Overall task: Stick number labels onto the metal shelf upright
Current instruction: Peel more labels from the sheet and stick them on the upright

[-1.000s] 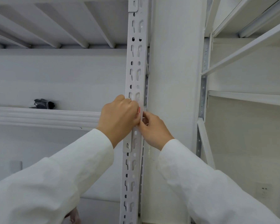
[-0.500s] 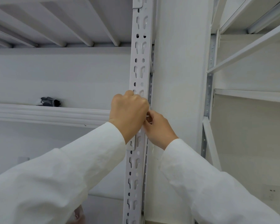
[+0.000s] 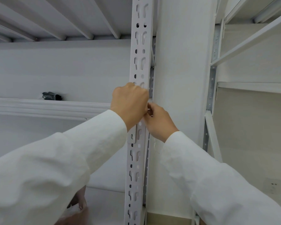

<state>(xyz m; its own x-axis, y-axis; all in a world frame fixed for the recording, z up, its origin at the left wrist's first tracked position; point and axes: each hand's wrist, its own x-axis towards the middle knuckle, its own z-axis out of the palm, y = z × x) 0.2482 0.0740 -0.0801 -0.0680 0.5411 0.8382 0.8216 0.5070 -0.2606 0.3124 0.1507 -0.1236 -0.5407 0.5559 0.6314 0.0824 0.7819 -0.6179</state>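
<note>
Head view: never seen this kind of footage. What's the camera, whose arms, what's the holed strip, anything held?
No robot here: a person wears one camera on the head, looking forward at their own arms in white sleeves. The holed strip is the metal shelf upright, a slotted white post. The left hand curls against its front; the right hand meets it at the post's right edge. Whatever they pinch there is hidden, so no label can be confirmed. A dark object sits on the shelf to the left.

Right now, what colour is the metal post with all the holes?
White, seen in the head view: the shelf upright.
</note>
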